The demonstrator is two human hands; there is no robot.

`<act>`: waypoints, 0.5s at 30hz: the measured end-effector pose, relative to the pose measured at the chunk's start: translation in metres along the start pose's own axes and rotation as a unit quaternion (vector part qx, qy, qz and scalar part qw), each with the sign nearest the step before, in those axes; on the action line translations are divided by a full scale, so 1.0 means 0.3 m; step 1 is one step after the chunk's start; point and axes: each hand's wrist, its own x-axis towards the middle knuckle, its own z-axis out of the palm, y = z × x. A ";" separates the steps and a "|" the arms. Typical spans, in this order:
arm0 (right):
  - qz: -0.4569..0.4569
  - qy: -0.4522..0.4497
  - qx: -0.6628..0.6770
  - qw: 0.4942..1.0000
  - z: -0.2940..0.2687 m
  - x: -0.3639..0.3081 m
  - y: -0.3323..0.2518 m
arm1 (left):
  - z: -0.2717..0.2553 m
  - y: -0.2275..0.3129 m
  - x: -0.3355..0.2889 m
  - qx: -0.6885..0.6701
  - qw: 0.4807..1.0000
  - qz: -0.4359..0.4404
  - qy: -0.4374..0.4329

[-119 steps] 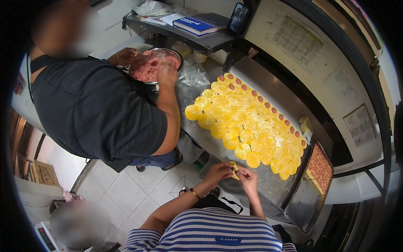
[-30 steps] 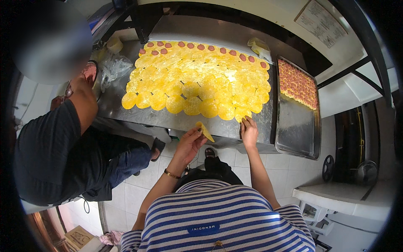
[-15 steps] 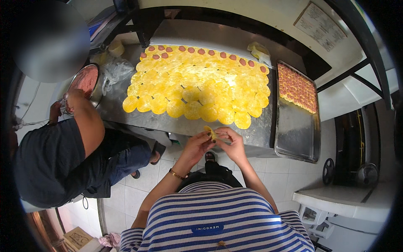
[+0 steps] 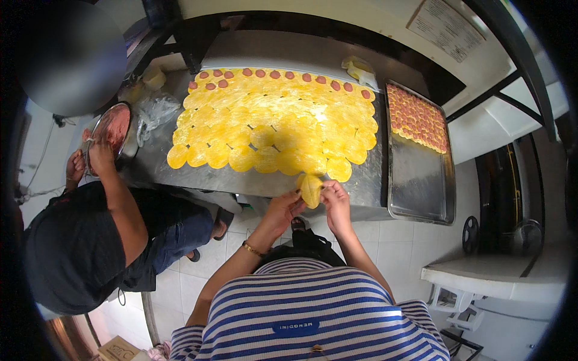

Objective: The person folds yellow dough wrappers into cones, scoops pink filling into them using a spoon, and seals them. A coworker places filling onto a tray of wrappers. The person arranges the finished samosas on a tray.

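Between my hands, in front of the metal table's near edge, is a round yellow dumpling wrapper, partly opened out with a crease across it. My left hand pinches its left side, and my right hand grips its right side. Just beyond them, overlapping rows of yellow wrappers cover much of the table. Small pink lumps of minced meat sit on the wrappers of the farthest rows, several of them toward the left.
At right, a metal tray holds packed pieces of yellow dough with pink filling in its far part. On the left a co-worker has a hand in a bowl of pink minced meat. Clear plastic bags lie beside the bowl.
The wrapper between my hands was folded small and is now spread wider, my right hand shifted to its edge. The co-worker's hand has moved within the meat bowl. The view has shifted slightly.
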 end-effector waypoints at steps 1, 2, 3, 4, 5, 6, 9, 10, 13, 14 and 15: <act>0.038 -0.004 0.120 0.992 -0.027 0.014 -0.010 | -0.002 0.001 0.005 -0.017 1.000 0.009 -0.011; 0.049 -0.065 0.264 0.961 -0.050 0.028 -0.024 | -0.002 0.003 0.009 -0.030 0.999 0.013 -0.005; 0.062 -0.003 0.285 0.956 -0.072 0.029 -0.040 | -0.004 0.006 0.010 -0.058 0.997 0.016 -0.038; 0.070 0.029 0.314 0.946 -0.086 0.036 -0.053 | -0.006 0.013 0.009 -0.082 0.995 0.016 -0.055; 0.070 0.031 0.326 0.942 -0.111 0.049 -0.081 | -0.007 0.022 0.007 -0.107 0.990 0.025 -0.085; 0.059 0.083 0.311 0.945 -0.136 0.066 -0.107 | -0.007 0.033 0.007 -0.119 0.990 0.014 -0.077; 0.005 0.185 0.243 0.952 -0.224 0.133 -0.159 | 0.000 0.061 0.007 -0.147 0.986 0.005 -0.081; -0.017 0.230 0.195 0.953 -0.255 0.156 -0.159 | 0.004 0.069 0.006 -0.147 0.986 0.000 -0.075; -0.123 0.363 -0.166 0.908 -0.340 0.163 -0.110 | 0.014 0.080 0.000 -0.124 0.990 0.001 -0.067; -0.160 0.390 -0.318 0.849 -0.360 0.156 -0.089 | 0.015 0.083 0.000 -0.134 0.988 0.005 -0.070; -0.136 0.347 -0.365 0.854 -0.379 0.134 -0.069 | 0.014 0.084 -0.002 -0.117 0.991 0.010 -0.070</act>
